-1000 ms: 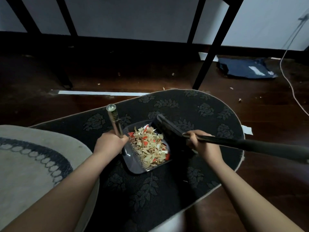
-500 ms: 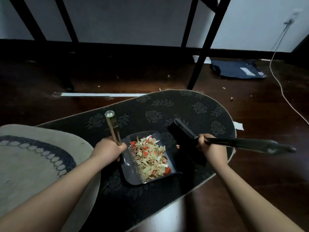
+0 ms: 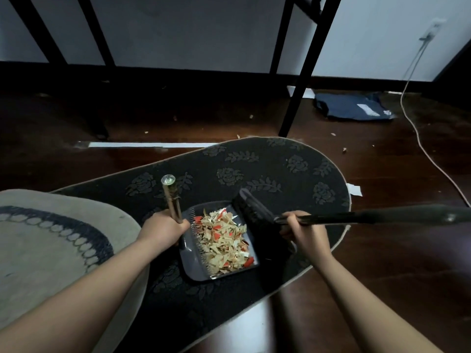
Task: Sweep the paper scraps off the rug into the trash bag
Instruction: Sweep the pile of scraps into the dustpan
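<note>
1. Tan and red paper scraps (image 3: 225, 244) heap in the grey dustpan (image 3: 190, 262) mid-rug (image 3: 254, 169), toward its right edge
2. Left hand (image 3: 163, 231) grips the dustpan handle (image 3: 172, 200)
3. Right hand (image 3: 304, 231) grips the broom (image 3: 257, 211) at the pan's right side

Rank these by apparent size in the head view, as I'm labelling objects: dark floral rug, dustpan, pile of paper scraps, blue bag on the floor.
1. Dark floral rug
2. Dustpan
3. Pile of paper scraps
4. Blue bag, though it lies farther from the camera, so its rank is unsure.
</note>
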`<state>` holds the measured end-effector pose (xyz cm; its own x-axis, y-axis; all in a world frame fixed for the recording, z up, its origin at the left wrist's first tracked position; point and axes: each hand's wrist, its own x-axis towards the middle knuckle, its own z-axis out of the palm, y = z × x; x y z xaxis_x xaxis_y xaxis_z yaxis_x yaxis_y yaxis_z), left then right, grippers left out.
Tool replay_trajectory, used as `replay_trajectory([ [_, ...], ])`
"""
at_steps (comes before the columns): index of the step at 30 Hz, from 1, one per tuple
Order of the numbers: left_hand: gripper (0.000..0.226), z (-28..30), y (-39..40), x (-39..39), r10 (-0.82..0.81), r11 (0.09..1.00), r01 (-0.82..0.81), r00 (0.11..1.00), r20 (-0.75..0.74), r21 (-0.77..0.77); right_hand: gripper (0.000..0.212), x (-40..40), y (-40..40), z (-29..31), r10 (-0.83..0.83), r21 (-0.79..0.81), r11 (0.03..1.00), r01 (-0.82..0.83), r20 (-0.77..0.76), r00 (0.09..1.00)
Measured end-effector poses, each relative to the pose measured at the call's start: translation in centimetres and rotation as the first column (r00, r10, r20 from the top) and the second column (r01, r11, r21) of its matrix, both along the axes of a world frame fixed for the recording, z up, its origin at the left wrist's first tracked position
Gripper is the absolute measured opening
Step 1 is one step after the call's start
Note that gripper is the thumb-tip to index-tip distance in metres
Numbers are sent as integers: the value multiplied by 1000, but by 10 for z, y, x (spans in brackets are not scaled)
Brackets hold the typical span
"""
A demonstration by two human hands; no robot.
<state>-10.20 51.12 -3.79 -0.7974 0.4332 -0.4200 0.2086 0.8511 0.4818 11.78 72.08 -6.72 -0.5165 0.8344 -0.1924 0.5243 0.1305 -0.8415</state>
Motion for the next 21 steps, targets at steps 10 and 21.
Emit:
replay_trajectory([
  [10, 23, -4, -4, -3, -3, 1000, 3, 1000, 18, -1, 20, -6, 2, -6, -4, 56, 998, -13, 305, 952],
  [21, 17, -4, -3, -1, -2, 1000, 2, 1000, 21, 18, 15, -9, -1, 14, 54, 148, 986, -79, 161, 985],
])
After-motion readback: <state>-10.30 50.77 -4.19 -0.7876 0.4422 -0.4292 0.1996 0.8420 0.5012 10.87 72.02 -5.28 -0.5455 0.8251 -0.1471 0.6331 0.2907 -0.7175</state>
